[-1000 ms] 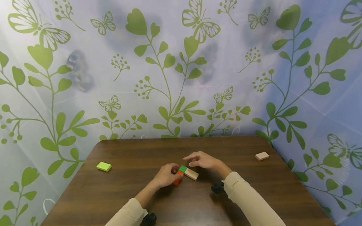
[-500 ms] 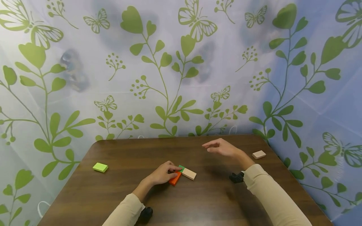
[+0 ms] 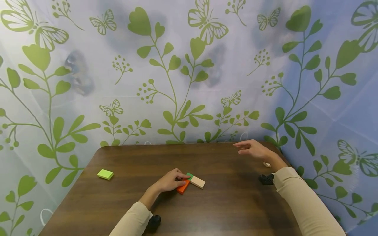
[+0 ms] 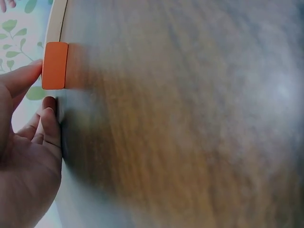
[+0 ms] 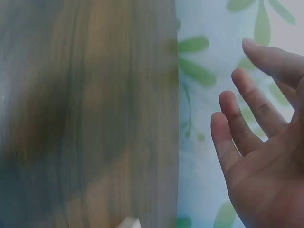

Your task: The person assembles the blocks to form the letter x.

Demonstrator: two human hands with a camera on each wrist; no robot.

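Note:
My left hand is at an orange block near the table's middle, its thumb touching the block's top. A fingertip lies over the green block at its far end. In the left wrist view the other fingers are loosely bent beside the orange block, with a gap to its side. A natural wood block angles off to the right from the green one. My right hand hovers over the far right of the table, fingers apart and holding nothing. Near its wrist, another wood block is partly hidden.
A lime green block lies at the table's left. Behind the brown table hangs a patterned curtain of leaves and butterflies. Dark devices sit at both wrists.
My right hand has left the joined blocks and moved right towards the wood block at the table's right side. My left hand stays at the orange block, a fingertip now reaching over the green one.

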